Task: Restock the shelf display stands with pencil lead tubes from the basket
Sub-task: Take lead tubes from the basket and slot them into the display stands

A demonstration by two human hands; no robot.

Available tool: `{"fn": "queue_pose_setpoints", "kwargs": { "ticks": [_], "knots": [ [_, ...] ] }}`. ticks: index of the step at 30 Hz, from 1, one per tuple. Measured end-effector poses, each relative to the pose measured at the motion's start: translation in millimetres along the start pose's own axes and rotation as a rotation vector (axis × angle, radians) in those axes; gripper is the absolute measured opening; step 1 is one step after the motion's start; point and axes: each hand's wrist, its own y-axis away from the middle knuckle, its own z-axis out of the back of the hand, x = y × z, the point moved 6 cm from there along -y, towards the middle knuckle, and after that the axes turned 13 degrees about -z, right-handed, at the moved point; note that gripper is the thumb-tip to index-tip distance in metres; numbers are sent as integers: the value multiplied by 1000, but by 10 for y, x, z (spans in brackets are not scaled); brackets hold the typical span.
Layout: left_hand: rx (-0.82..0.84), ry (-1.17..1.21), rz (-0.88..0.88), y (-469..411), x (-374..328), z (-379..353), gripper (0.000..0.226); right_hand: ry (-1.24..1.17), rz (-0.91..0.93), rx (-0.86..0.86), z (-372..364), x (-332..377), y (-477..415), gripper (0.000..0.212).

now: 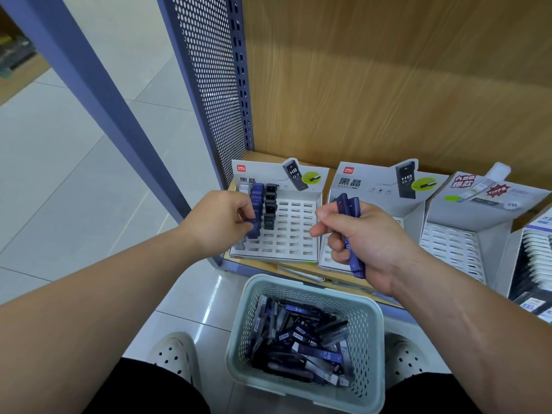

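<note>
My left hand point(222, 220) pinches a blue pencil lead tube point(254, 227) at the front of the blue column in the left display stand point(294, 231). That stand holds one column of blue tubes and one of black tubes point(270, 206); its other slots show white. My right hand point(363, 239) grips a bundle of blue tubes point(349, 206) upright, in front of the second display stand point(376, 186). A pale green basket point(310, 286) on the floor below is full of several dark and blue tubes.
A third stand point(454, 246) with open slots sits further right, and packed stock point(534, 264) lies at the far right edge. A blue perforated shelf upright point(209, 85) rises at left, a wood back panel point(388, 79) stands behind. My shoes flank the basket.
</note>
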Motion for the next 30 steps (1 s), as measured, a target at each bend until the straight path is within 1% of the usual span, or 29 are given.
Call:
{"fn": "queue_pose_setpoints", "kwargs": {
  "ticks": [3, 8, 14, 21, 23, 26, 28, 30],
  "knots": [
    [6, -47, -6, -5, 24, -27, 27, -2, -2, 2, 3, 3, -6, 10],
    [-9, -57, -9, -23, 52, -45, 26, -8, -7, 4, 16, 7, -2, 11],
    [-9, -87, -36, -22, 65, -84, 19, -18, -24, 17, 11, -1, -1, 25],
    [-48, -80, -34, -42, 71, -98, 10, -45, -70, 41, -7, -32, 38, 30],
    [-29, -112, -40, -42, 62, -114, 9, -30, -81, 43, -22, -40, 58, 32],
    [51, -208, -66, -43, 70, -183, 9, -14, -92, 46, -15, -40, 72, 36],
    [88, -281, -91, -24, 68, -216, 12, -10, -95, 44, -1, -26, 75, 38],
    [80, -338, -112, -14, 53, -200, 14, -17, -97, 28, 11, 1, 94, 41]
  ]
}}
